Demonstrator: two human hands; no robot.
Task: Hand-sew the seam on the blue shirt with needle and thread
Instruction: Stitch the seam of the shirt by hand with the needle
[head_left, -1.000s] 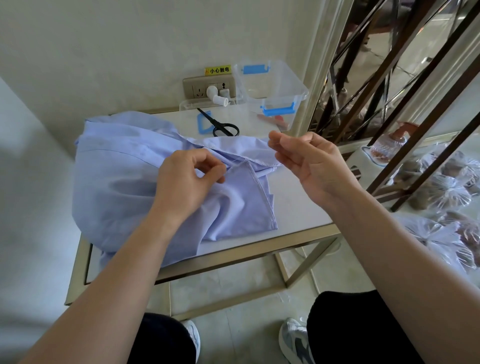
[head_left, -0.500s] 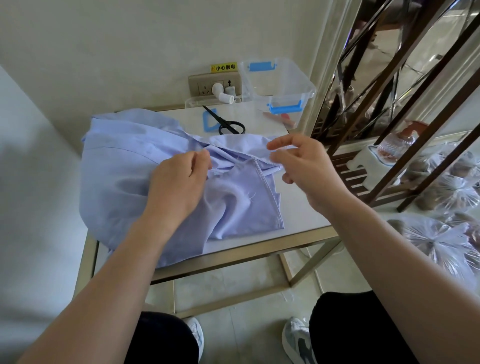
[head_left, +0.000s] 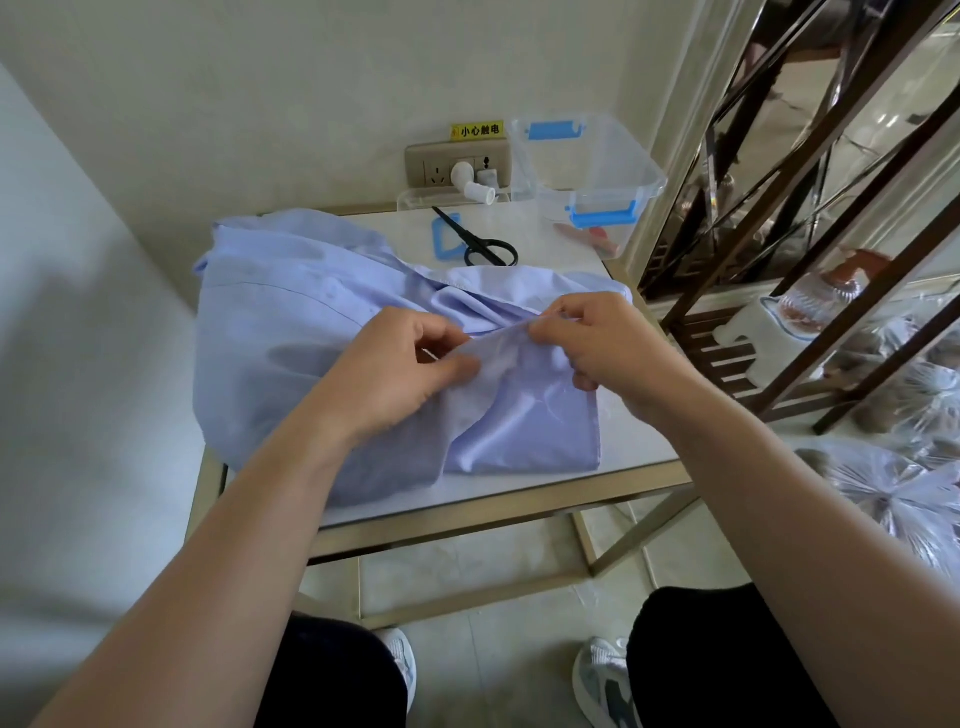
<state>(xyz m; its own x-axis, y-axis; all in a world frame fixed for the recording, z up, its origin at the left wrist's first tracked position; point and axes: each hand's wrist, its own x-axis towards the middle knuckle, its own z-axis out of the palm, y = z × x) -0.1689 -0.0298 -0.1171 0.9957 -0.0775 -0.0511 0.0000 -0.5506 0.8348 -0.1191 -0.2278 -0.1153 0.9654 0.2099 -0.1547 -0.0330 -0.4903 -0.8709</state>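
The light blue shirt (head_left: 291, 322) lies bunched on a small white-topped table (head_left: 639, 441). My left hand (head_left: 395, 369) pinches a fold of the shirt's edge between thumb and fingers near the table's middle. My right hand (head_left: 597, 343) grips the same edge a little to the right, so the cloth stretches between both hands. Needle and thread are too small to make out.
Black scissors (head_left: 480, 244) lie behind the shirt next to a blue frame-shaped piece (head_left: 444, 241). A clear plastic box with blue latches (head_left: 587, 166) stands at the back right by a wall socket (head_left: 457, 166). A dark metal rack (head_left: 810, 218) stands close on the right, with plastic bags beyond.
My right hand came down from the air at the right and took hold of the shirt's edge. My left hand kept its pinch on the cloth.
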